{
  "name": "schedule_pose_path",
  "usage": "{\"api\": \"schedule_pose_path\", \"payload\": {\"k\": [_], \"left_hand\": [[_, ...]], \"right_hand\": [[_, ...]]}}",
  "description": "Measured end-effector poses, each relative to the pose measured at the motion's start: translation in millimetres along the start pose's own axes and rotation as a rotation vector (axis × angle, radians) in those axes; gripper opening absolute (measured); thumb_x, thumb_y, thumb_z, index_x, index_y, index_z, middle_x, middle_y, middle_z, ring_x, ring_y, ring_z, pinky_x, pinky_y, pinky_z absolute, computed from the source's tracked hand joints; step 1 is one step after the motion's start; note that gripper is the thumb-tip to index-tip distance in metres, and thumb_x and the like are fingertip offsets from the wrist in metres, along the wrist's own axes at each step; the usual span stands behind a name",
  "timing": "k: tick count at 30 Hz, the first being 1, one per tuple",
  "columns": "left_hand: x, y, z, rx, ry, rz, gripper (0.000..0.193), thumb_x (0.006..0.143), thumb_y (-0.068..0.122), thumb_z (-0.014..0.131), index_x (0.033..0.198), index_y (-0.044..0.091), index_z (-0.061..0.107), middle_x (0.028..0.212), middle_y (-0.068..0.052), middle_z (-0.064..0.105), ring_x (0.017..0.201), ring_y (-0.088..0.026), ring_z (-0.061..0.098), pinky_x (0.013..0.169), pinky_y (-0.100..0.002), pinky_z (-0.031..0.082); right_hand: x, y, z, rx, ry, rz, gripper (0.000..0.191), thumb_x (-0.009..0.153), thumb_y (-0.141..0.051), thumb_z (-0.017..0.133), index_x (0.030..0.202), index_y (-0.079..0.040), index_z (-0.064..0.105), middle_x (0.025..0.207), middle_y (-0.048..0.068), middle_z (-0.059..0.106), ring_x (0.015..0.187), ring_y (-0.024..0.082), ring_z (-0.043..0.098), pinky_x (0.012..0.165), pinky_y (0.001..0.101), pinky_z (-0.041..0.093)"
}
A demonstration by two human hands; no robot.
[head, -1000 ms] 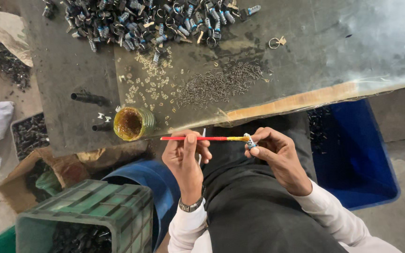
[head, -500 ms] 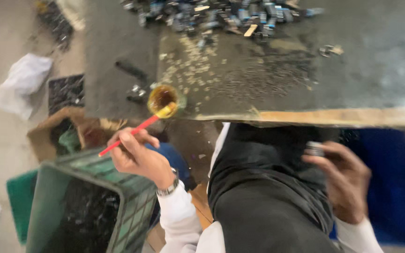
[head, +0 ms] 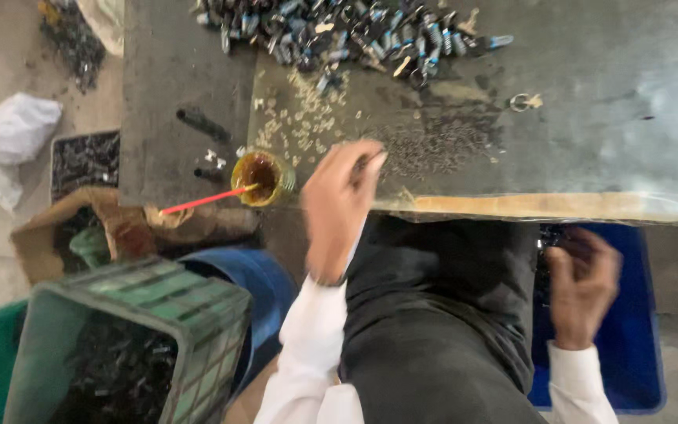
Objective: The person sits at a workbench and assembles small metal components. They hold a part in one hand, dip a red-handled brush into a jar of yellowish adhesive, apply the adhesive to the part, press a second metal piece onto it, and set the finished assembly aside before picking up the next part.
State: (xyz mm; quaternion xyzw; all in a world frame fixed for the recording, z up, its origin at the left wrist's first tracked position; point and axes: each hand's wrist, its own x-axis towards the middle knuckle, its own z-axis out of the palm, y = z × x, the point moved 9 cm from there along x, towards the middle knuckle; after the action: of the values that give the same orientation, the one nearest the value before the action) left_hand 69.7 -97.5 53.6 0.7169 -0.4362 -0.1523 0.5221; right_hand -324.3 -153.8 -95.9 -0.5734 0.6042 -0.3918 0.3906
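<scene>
Both hands are empty: the left hand (head: 343,196), fingers together, is stretched over the counter (head: 590,141) edge toward small dark parts (head: 433,149) just right; the right hand (head: 582,286) is loosely curled, well apart over the blue bin (head: 637,345).

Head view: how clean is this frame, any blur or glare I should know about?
Head view: left hand and right hand are smeared by motion blur, so whether they grip anything cannot be told; the bench top carries a pale sheen at upper right; the pile of small metal parts is soft, single pieces hard to separate; the red stick in the small cup reads clearly.

Worn matt metal bench top (head: 606,157), pale wood edge strip (head: 512,206), green plastic crate (head: 158,314), glossy red stick (head: 202,201)
</scene>
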Motion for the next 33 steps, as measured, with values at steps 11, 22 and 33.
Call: {"api": "schedule_pose_path", "payload": {"k": [11, 22, 33], "left_hand": [[134.0, -44.3, 148.2, 0.728, -0.100, 0.180, 0.032, 0.082, 0.022, 0.076, 0.111, 0.018, 0.062, 0.110, -0.010, 0.067, 0.085, -0.033, 0.073, 0.068, -0.046, 0.056], [88.2, 4.6, 66.1, 0.252, 0.048, 0.330, 0.028, 0.090, 0.004, 0.075, 0.113, 0.015, 0.064, 0.099, 0.002, 0.069, 0.084, -0.009, 0.070, 0.072, -0.030, 0.056], [1.3, 4.7, 29.7, -0.246, -0.097, -0.012, 0.015, 0.095, 0.001, 0.069, 0.110, 0.005, 0.067, 0.096, -0.001, 0.069, 0.081, -0.007, 0.069, 0.072, -0.022, 0.056]], "right_hand": [[-69.5, -237.4, 1.4, 0.251, -0.520, -0.831, 0.022, 0.090, -0.004, 0.071, 0.110, -0.004, 0.063, 0.090, 0.002, 0.070, 0.082, 0.013, 0.072, 0.073, 0.0261, 0.058], [-108.1, -255.1, -18.4, 0.975, -1.443, -1.155, 0.023, 0.097, 0.003, 0.059, 0.074, 0.004, 0.060, 0.077, 0.017, 0.061, 0.072, 0.032, 0.069, 0.077, 0.0454, 0.069], [-66.7, -273.1, -17.1, 0.681, -0.686, -0.577, 0.040, 0.106, -0.024, 0.043, 0.089, 0.003, 0.068, 0.085, 0.011, 0.073, 0.065, 0.024, 0.073, 0.056, 0.0374, 0.063]]}}
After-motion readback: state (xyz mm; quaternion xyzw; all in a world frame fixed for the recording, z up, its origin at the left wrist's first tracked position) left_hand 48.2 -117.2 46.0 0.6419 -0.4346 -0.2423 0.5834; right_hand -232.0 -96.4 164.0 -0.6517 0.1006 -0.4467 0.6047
